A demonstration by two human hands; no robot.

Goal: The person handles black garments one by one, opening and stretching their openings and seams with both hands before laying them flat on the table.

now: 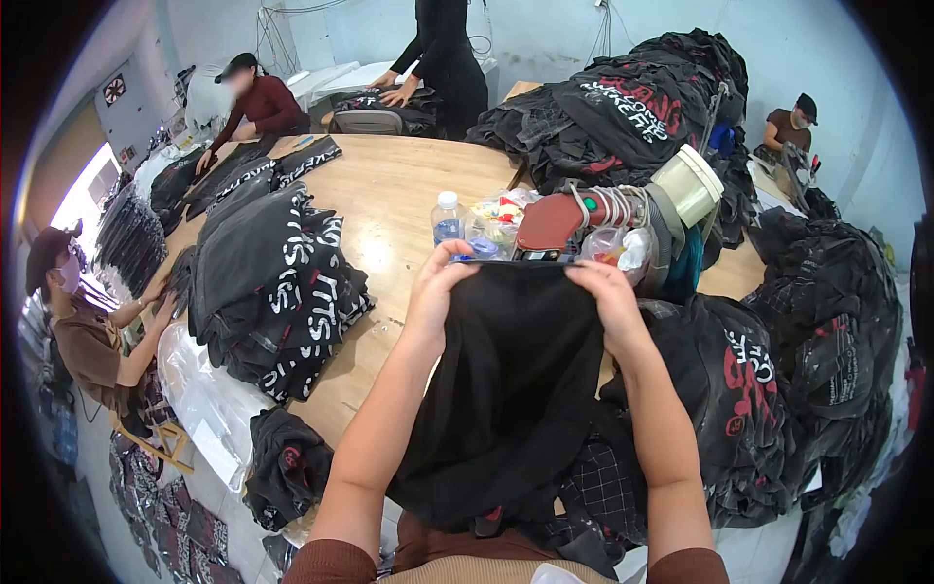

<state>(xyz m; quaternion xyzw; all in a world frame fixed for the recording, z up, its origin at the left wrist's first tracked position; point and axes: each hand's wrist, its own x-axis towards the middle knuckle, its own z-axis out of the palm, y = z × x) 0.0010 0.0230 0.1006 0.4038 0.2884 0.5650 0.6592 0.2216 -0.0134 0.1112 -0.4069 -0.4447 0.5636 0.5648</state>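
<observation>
A black garment hangs spread in front of me, held by its straight upper edge. My left hand pinches one corner between thumb and fingers. The opposite corner is pinched in my right hand. Below, the cloth falls in folds toward my lap, beside dark grid-patterned fabric. Just beyond the held edge lie a dark red handheld device with a coiled pale cord, a water bottle and plastic bags. The garment's exact kind cannot be made out.
Stacked black printed garments stand left on the wooden table. A large heap rises at the back right, with further piles on the right. A cream bucket leans near the device. Several people work around.
</observation>
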